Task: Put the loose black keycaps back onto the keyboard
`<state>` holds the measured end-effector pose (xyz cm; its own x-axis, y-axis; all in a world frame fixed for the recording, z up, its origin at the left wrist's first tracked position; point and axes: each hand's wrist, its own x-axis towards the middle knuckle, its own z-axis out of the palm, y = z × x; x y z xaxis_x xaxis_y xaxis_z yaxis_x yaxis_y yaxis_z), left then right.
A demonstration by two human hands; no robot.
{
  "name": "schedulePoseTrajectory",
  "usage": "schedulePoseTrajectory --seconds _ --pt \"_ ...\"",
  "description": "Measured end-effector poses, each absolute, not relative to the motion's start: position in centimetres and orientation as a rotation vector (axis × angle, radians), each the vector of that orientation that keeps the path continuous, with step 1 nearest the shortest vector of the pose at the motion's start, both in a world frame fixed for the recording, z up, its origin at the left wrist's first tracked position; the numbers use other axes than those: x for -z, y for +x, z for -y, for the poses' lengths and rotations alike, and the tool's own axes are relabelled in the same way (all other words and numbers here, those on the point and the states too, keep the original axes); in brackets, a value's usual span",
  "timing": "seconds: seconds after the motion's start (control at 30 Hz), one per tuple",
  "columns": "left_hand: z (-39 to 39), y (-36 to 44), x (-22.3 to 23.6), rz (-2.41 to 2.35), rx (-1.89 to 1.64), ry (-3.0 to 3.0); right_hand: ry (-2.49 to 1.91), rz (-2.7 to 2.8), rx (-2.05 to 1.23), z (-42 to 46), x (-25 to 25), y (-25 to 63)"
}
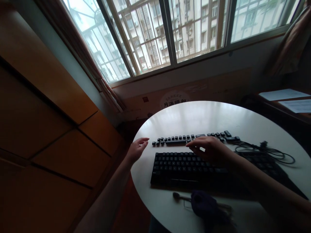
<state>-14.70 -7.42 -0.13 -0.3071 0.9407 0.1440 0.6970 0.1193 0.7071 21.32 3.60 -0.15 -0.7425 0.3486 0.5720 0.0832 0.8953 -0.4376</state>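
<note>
A black keyboard (167,169) lies on the white round table (189,118); its lower strip shows no keycaps. Behind it, loose black keycaps (172,138) stand in rows, with a long spacebar (175,142) among them. My right hand (209,147) reaches over the keyboard, finger and thumb pinched at a small keycap (189,141) just right of the spacebar; the fingers partly hide it. My left hand (138,149) hovers by the table's left edge, fingers stretched out and holding nothing, near the left end of the keycap rows.
A coiled black cable (269,152) rests at the right behind the keyboard. Nearer me lie a small brush (178,196) and a dark purple cloth (205,204), with thin wire beside them. Papers (284,94) lie on furniture at right. Wooden cabinets (60,145) stand at left.
</note>
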Motion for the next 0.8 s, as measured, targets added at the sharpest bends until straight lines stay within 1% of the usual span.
schedulePoseTrajectory --seconds 0.13,0.23,0.5,0.8 --pt "0.1 -16.7 -0.4 -1.963 -0.859 1.463 -0.316 2.385 -0.525 -3.5 0.0 21.2" --pt "-2.2 -17.2 0.0 -1.850 -0.757 1.399 -0.343 2.371 -0.527 -3.5 0.0 21.1" --pt "-1.9 -17.5 1.0 -1.747 -0.680 1.360 -0.343 2.417 -0.577 -3.9 0.4 21.1" --pt "-2.0 -16.0 1.9 -1.811 -0.756 1.379 -0.398 2.422 -0.576 -3.6 1.1 20.5"
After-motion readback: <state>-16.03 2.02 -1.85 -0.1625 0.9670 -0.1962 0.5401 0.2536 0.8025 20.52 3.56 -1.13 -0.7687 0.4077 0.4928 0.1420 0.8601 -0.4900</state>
